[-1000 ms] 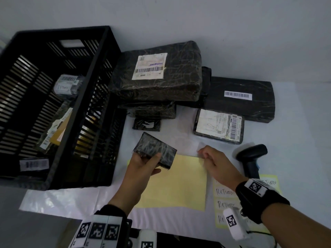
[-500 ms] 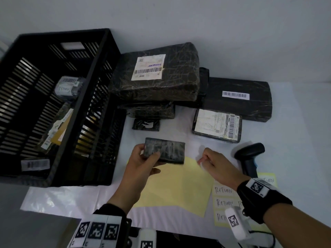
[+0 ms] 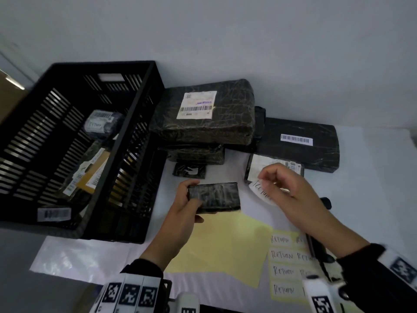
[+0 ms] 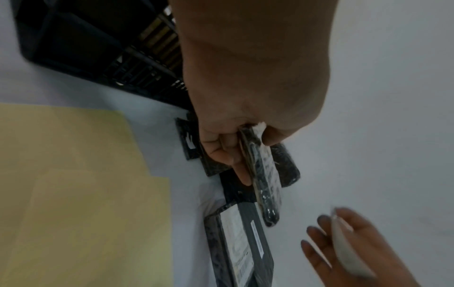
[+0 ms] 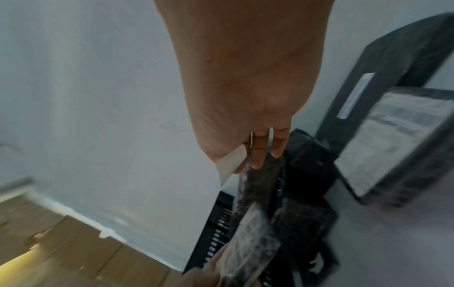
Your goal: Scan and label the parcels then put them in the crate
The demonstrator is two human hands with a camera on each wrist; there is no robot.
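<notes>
Labelling step: left hand (image 3: 180,213) grips small parcel (image 3: 215,196); right hand (image 3: 291,195) at its 3 o'clock pinches RETURN sticker (image 3: 262,193). Next, prob.: press sticker flat on parcel, w/o creasing.

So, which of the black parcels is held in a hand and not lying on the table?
The small flat parcel gripped by the left hand, lifted over the yellow sheet. The other parcels lie stacked on the table or in the crate.
</notes>
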